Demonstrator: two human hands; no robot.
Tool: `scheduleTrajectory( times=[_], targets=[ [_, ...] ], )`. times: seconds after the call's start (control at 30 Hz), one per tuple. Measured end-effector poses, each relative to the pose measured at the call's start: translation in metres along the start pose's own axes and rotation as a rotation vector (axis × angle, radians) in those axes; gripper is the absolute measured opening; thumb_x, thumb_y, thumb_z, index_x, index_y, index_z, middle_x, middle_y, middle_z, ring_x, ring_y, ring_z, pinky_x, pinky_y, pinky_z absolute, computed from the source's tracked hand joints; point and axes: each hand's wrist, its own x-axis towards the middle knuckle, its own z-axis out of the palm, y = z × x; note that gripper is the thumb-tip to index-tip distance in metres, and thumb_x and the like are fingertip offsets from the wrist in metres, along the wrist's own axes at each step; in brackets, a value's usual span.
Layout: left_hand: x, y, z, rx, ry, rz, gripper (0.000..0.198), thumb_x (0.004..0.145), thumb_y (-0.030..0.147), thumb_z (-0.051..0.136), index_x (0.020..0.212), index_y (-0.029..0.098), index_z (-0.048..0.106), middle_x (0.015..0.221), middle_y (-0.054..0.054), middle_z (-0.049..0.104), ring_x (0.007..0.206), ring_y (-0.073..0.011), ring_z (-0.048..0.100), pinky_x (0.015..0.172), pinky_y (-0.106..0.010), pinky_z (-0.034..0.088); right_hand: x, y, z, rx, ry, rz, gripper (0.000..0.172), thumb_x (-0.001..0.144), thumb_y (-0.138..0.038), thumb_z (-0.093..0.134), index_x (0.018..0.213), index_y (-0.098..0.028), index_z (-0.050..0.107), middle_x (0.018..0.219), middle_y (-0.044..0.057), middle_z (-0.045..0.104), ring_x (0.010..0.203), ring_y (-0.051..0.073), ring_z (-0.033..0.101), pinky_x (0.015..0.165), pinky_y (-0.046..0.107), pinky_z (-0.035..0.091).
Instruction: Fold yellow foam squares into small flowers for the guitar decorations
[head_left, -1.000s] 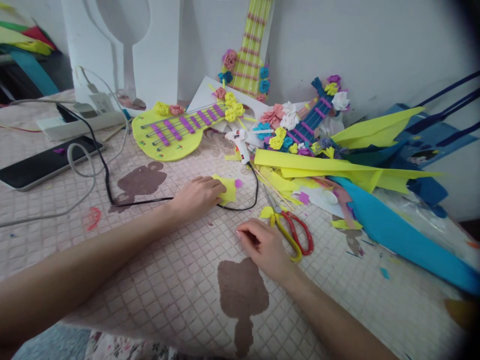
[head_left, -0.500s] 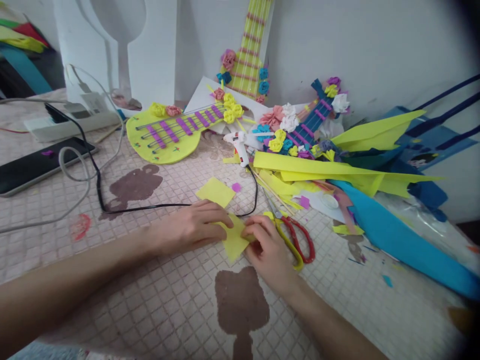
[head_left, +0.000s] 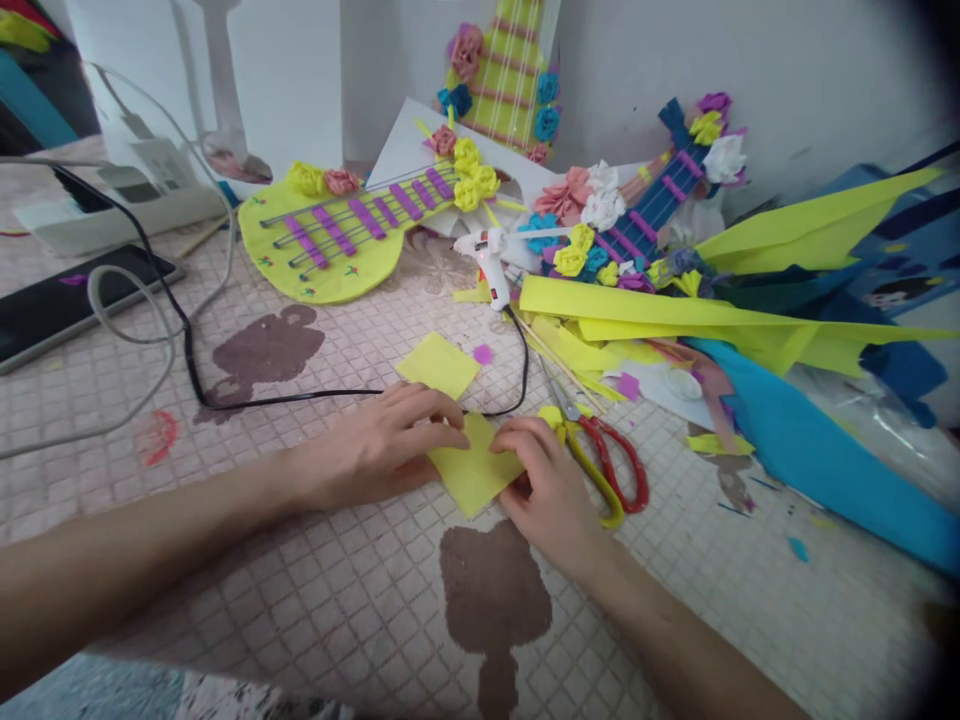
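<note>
A yellow paper square lies turned like a diamond on the patterned tablecloth. My left hand pinches its left side between fingers and thumb. On the right side, my right hand grips the same square with bent fingers, the thumb mostly hidden. A second yellow square lies flat just beyond my left hand. Close to my right hand are scissors with red and yellow handles. Farther back lies a white glue gun.
A black cable runs across behind my left hand. The yellow paper guitar lies at the back left, a phone at the far left. Yellow strips and a blue strip spread over the right.
The view has shifted a little. The yellow square between my hands now shows more of its surface, lying more spread out, and my hands still hold its two sides.
</note>
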Motion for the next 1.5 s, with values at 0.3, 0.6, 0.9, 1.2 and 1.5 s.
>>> scheduleTrajectory(
  times=[0.3, 0.6, 0.9, 1.2, 1.5],
  targets=[
    [0.004, 0.013, -0.008, -0.104, -0.150, 0.110, 0.014, 0.093, 0.014, 0.049, 0.088, 0.019, 0.061, 0.093, -0.005, 0.064, 0.087, -0.0166, 0.054, 0.084, -0.033, 0.038, -0.001, -0.002, -0.002, 0.005, 0.015, -0.155, 0.027, 0.075, 0.001, 0.046, 0.089, -0.022, 0.051, 0.103, 0.008, 0.055, 0.096, 0.020, 0.058, 0.076, 0.032, 0.049],
    [0.002, 0.004, -0.008, -0.018, -0.103, 0.019, 0.012, 0.089, 0.015, 0.050, 0.095, 0.016, 0.060, 0.100, -0.007, 0.063, 0.091, -0.0172, 0.056, 0.082, -0.031, 0.040, -0.003, -0.001, -0.008, -0.050, -0.042, -0.205, 0.018, 0.081, -0.004, 0.048, 0.086, -0.021, 0.053, 0.098, 0.006, 0.059, 0.090, 0.019, 0.059, 0.075, 0.031, 0.049],
    [0.000, 0.020, -0.007, -0.119, -0.334, 0.076, 0.020, 0.091, 0.012, 0.043, 0.083, 0.016, 0.060, 0.092, -0.007, 0.062, 0.077, -0.0137, 0.056, 0.073, -0.026, 0.044, -0.002, 0.002, -0.009, 0.093, -0.133, -0.211, 0.026, 0.077, -0.002, 0.047, 0.095, -0.021, 0.053, 0.099, 0.007, 0.059, 0.087, 0.018, 0.058, 0.071, 0.030, 0.049],
    [-0.002, 0.012, -0.008, -0.377, -0.312, -0.189, 0.014, 0.079, 0.008, 0.055, 0.092, 0.014, 0.058, 0.081, -0.002, 0.057, 0.063, -0.0085, 0.051, 0.058, -0.020, 0.042, 0.000, 0.005, -0.012, 0.180, -0.173, -0.195, 0.019, 0.082, -0.007, 0.052, 0.093, -0.022, 0.058, 0.099, 0.005, 0.058, 0.091, 0.017, 0.058, 0.077, 0.030, 0.048],
    [0.000, 0.010, -0.009, -0.426, -0.295, -0.187, 0.008, 0.085, 0.014, 0.052, 0.083, 0.014, 0.060, 0.083, -0.004, 0.061, 0.075, -0.0122, 0.056, 0.070, -0.024, 0.045, 0.001, 0.000, -0.010, 0.201, -0.178, -0.162, 0.008, 0.086, -0.015, 0.055, 0.086, -0.021, 0.060, 0.091, 0.004, 0.059, 0.084, 0.016, 0.058, 0.073, 0.029, 0.047]
  ],
)
